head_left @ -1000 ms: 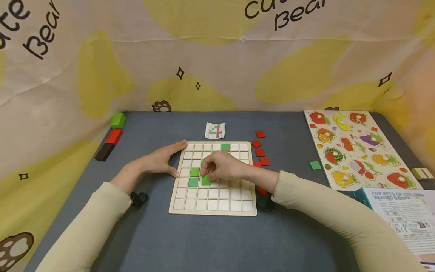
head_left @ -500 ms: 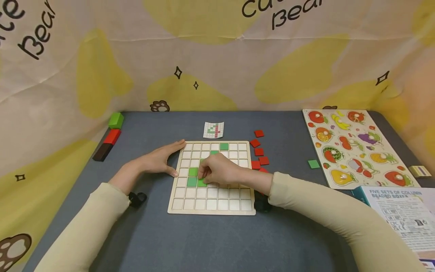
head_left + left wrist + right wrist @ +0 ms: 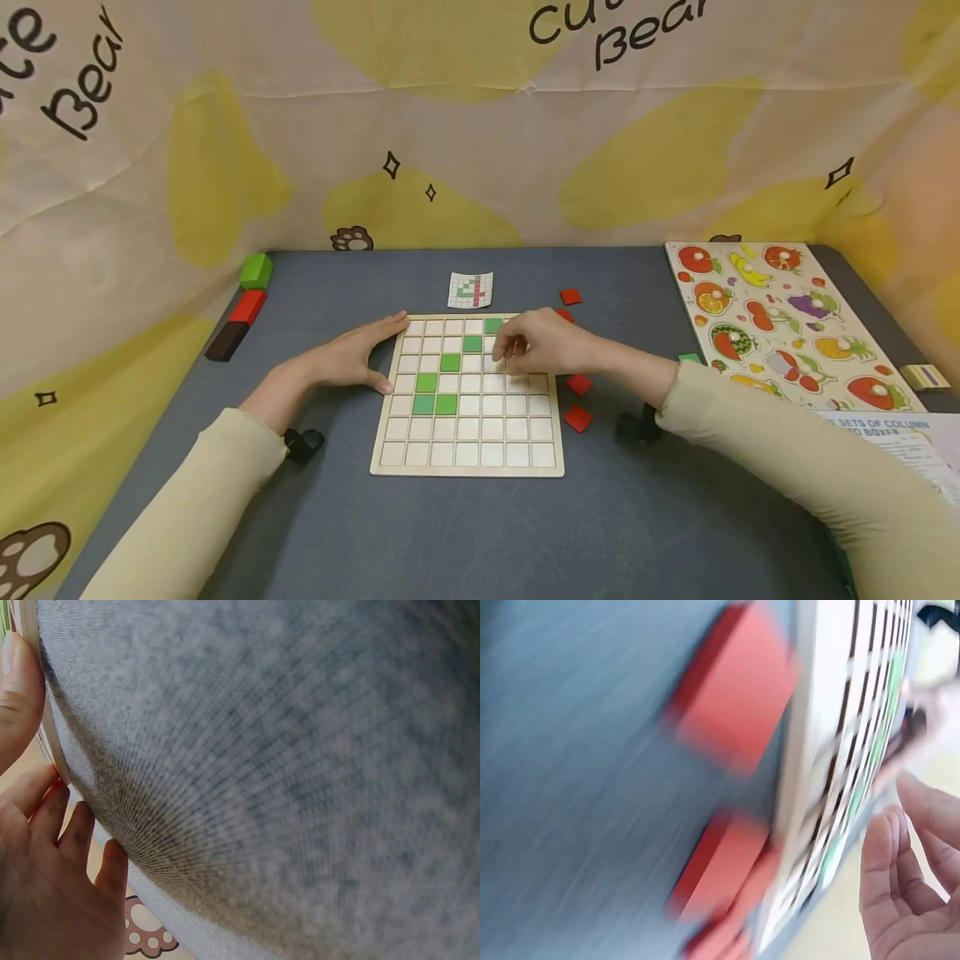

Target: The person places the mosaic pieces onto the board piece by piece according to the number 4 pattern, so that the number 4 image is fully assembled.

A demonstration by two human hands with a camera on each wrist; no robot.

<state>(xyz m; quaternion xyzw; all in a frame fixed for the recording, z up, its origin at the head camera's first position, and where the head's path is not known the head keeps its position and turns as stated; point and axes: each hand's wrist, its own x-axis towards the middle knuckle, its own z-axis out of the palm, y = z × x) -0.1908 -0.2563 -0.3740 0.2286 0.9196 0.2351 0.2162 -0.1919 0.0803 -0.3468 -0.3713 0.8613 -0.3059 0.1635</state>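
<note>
A pale wooden grid board (image 3: 467, 465) lies flat on the dark table. Several green tiles (image 3: 450, 362) sit in its cells, running diagonally from the top edge to the lower left, with two side by side in one row. My left hand (image 3: 347, 357) rests against the board's left edge, fingers at the upper corner and thumb lower down. Over the right part of the grid hovers my right hand (image 3: 546, 342), its fingers loosely bent. In the right wrist view nothing shows between the fingers of this right hand (image 3: 911, 877). Several red tiles (image 3: 578, 418) lie along the board's right side, some hidden by the hand.
Behind the board lies a small pattern card (image 3: 471, 290). A fruit puzzle board (image 3: 795, 333) and a printed box (image 3: 900, 442) are at the right. A lone green tile (image 3: 688, 358) is partly covered by the right arm. Coloured blocks (image 3: 248, 306) line the left edge.
My right hand has let go of a green tile, now seated in the grid beside another, and has moved right and up. My left hand has stayed at the board's edge.
</note>
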